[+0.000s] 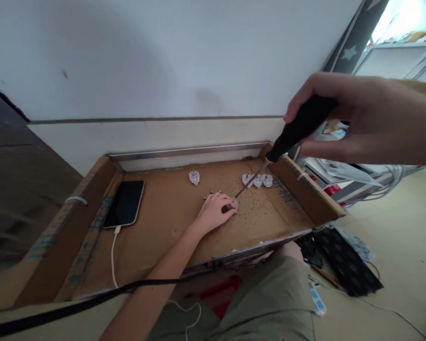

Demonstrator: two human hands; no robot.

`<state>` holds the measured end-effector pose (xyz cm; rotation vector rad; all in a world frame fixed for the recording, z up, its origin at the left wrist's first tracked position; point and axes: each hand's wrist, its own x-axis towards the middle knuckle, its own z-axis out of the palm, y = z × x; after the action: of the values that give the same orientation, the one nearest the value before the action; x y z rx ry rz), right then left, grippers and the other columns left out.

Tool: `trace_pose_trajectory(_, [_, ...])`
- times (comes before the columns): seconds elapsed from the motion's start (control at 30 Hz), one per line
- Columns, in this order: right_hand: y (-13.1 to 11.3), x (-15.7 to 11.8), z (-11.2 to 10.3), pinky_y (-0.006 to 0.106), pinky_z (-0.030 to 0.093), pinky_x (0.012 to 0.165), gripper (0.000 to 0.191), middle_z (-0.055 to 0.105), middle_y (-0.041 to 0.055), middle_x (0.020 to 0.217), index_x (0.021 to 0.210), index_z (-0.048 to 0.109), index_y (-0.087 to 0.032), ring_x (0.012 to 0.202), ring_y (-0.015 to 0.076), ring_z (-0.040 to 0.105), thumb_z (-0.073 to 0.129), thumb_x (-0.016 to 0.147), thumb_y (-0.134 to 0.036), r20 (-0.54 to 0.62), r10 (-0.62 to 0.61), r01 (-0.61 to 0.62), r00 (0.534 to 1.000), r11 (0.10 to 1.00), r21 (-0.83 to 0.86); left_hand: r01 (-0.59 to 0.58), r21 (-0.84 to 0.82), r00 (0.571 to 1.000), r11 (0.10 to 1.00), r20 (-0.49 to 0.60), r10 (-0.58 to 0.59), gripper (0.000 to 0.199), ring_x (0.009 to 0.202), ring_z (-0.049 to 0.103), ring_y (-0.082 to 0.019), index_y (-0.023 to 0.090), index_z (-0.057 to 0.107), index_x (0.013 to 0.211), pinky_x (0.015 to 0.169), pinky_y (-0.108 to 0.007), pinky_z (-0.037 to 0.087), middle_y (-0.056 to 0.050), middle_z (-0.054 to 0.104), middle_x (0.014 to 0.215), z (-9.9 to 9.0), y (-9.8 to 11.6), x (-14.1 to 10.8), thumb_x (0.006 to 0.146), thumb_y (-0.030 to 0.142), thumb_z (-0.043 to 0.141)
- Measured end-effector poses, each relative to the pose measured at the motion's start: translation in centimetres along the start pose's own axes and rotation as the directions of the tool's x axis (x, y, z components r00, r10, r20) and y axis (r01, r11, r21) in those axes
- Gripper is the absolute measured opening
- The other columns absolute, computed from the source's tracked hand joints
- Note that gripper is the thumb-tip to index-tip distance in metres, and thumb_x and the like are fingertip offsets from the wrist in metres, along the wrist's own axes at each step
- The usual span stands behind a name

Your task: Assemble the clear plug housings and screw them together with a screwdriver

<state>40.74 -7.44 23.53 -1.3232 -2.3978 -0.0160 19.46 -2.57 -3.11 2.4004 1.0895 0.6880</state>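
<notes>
My right hand (362, 118) is wrapped round the black handle of a screwdriver (294, 130), raised at the upper right. Its metal shaft slants down and left, and the tip meets a small pale plug piece (236, 204) on the cardboard. With fingers closed, my left hand (218, 208) pins that piece down; its exact shape is mostly hidden. Small metal parts (209, 193) lie just behind my left fingers. Farther back sits one white plug (194, 177) with its pins up. A group of white plugs (257, 180) stands to the right, near the shaft.
The work surface is a cardboard tray (170, 218) with raised sides, set against a white wall (163, 66). Small dark specks dot the cardboard. A phone (124, 203) with a white cable (113, 258) lies at the left. A black strap (92, 305) crosses the lower left.
</notes>
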Motion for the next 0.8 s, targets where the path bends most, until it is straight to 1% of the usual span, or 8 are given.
trace_pose_trajectory(0.1, [-0.1, -0.1, 1.2, 0.022, 0.042, 0.057, 0.031, 0.058, -0.0038, 0.088, 0.095, 0.053, -0.023, 0.075, 0.0088, 0.054, 0.063, 0.066, -0.025, 0.029, -0.087, 0.088, 0.996, 0.996, -0.011, -0.006, 0.019, 1.0, 1.0, -0.016, 0.006, 0.011, 0.101, 0.053, -0.018, 0.024, 0.066, 0.08, 0.093, -0.036, 0.035, 0.002, 0.064, 0.104, 0.0, 0.0, 0.0, 0.083, 0.034, 0.06])
trace_pose_trajectory(0.17, [-0.2, -0.2, 1.8, 0.02, 0.04, 0.055, 0.031, 0.057, -0.0032, 0.087, 0.094, 0.052, -0.022, 0.073, 0.008, 0.053, 0.063, 0.065, -0.021, 0.035, -0.099, 0.098, 0.995, 0.995, 0.017, -0.011, 0.03, 1.0, 0.999, -0.025, 0.012, 0.012, 0.1, 0.053, -0.018, 0.024, 0.066, 0.08, 0.092, -0.036, 0.036, 0.001, 0.064, 0.103, 0.0, 0.0, 0.0, 0.083, 0.034, 0.06])
trace_pose_trajectory(0.33, [-0.4, 0.1, 1.9, 0.021, 0.041, 0.059, 0.03, 0.056, -0.0008, 0.087, 0.093, 0.051, -0.02, 0.074, 0.009, 0.051, 0.062, 0.065, -0.017, 0.057, -0.041, 0.039, 0.998, 0.999, 0.035, 0.001, 0.048, 1.0, 0.999, -0.027, 0.0, 0.012, 0.096, 0.054, -0.019, 0.022, 0.065, 0.079, 0.089, -0.035, 0.038, 0.0, 0.065, 0.096, 0.0, 0.1, 0.1, 0.083, 0.033, 0.059])
trace_pose_trajectory(0.5, [-0.9, 0.6, 1.8, 0.023, 0.042, 0.061, 0.03, 0.055, -0.0007, 0.084, 0.092, 0.049, -0.021, 0.074, 0.0098, 0.05, 0.06, 0.065, -0.013, 0.08, 0.011, -0.016, 0.997, 0.998, 0.062, 0.016, 0.041, 0.999, 0.999, -0.048, -0.014, 0.013, 0.093, 0.055, -0.018, 0.022, 0.064, 0.08, 0.088, -0.035, 0.038, 0.001, 0.065, 0.094, 0.1, 0.3, 0.1, 0.084, 0.032, 0.057])
trace_pose_trajectory(0.67, [-1.5, 0.7, 1.8, 0.023, 0.041, 0.061, 0.028, 0.054, 0.0004, 0.085, 0.092, 0.049, -0.02, 0.074, 0.0099, 0.048, 0.059, 0.066, -0.015, 0.091, -0.001, -0.003, 0.996, 0.999, 0.037, -0.031, 0.05, 0.998, 0.998, -0.053, 0.033, 0.012, 0.097, 0.053, -0.018, 0.024, 0.065, 0.087, 0.091, -0.035, 0.037, 0.001, 0.065, 0.099, 0.4, 0.1, 0.1, 0.086, 0.032, 0.055])
trace_pose_trajectory(0.8, [-1.7, 0.8, 1.9, 0.023, 0.04, 0.06, 0.029, 0.053, -0.0002, 0.085, 0.092, 0.048, -0.02, 0.073, 0.0092, 0.048, 0.059, 0.067, -0.013, 0.103, 0.022, -0.025, 0.994, 0.999, 0.026, -0.033, 0.054, 0.998, 0.998, -0.05, 0.036, 0.012, 0.097, 0.053, -0.019, 0.023, 0.063, 0.085, 0.091, -0.036, 0.036, 0.001, 0.065, 0.097, 0.5, 0.2, 0.1, 0.086, 0.032, 0.055])
